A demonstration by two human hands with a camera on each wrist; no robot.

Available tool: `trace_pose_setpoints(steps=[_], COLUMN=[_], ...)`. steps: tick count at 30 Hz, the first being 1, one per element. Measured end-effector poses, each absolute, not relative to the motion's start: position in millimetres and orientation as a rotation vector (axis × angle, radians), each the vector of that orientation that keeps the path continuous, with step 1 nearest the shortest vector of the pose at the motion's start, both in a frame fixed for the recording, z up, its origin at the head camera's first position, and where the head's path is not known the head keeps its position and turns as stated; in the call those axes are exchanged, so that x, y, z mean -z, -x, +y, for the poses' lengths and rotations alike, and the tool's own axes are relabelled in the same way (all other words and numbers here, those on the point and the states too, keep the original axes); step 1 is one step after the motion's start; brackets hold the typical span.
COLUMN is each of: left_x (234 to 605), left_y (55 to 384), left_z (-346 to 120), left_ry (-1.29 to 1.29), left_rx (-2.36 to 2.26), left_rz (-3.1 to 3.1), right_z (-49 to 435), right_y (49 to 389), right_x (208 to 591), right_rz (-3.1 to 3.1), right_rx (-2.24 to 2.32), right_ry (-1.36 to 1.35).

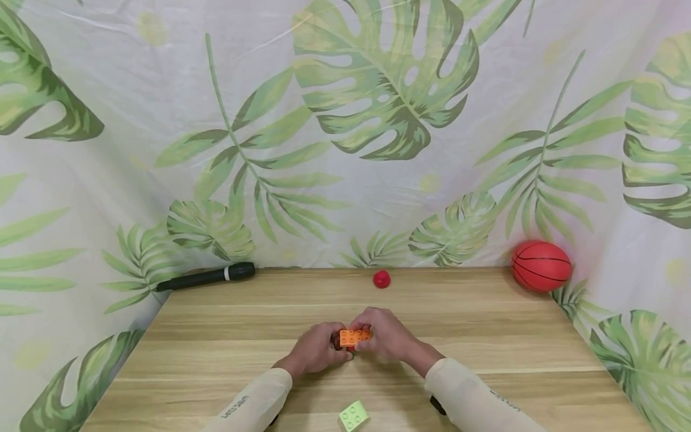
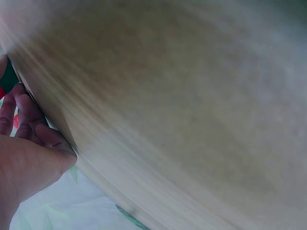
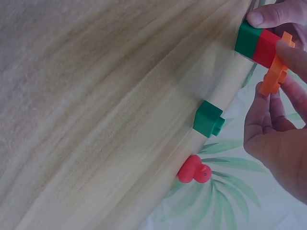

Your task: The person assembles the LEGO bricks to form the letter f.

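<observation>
Head view: pinches the orange brick point(image 1: 352, 337) between thumb and fingers of the right hand point(image 1: 385, 336), studs facing up. Grips with curled fingers of the left hand point(image 1: 318, 348) the green brick point(image 3: 248, 39) lowest beneath the orange brick, the red brick point(image 3: 265, 48) in between. Appears, from the right wrist, to touch orange to red; cannot tell whether pressed home or merely resting there.

Could seat crooked, or tip off, from pressing on the end of the orange brick nearest the right fingers, overhanging the red brick with nothing underneath. Could split red from green below the orange brick, or twist both, from a slack left grip or a sideways shove. Might catch a fingertip beneath the orange brick from pressing with fingers under the overhang.

Has the lime brick point(image 1: 354, 415) well apart on the near side of the orange brick, and the loose green brick point(image 3: 207, 118) beyond it, short of the small red figure point(image 3: 193, 168); might knock that green brick from swinging the right hand wide.
</observation>
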State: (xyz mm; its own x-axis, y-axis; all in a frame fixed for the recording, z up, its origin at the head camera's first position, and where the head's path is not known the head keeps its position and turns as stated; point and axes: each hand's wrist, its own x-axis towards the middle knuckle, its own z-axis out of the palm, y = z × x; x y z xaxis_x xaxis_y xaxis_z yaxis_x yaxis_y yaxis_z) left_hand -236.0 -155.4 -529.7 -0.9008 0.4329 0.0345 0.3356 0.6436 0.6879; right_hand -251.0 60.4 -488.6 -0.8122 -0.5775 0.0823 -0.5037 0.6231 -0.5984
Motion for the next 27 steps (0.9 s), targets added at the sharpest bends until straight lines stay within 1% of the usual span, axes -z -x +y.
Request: trace_pose_setpoints(steps=[13,19,27], left_x=[531,529,519], left_y=[235,234,234], left_z=[-154,-154,-163], left_ry=[-0.658,-0.673,-0.718], left_rx=[-1.089,-1.076,-1.282], left_rz=[2.745,2.738,2.691], right_z=[64,63,63], right_y=[258,260,260], right_x=[494,495,489], right_rz=[2.589,2.578,2.564], right_rx=[1.120,1.120,1.131], right_ry=[0.830,0.814,0.830])
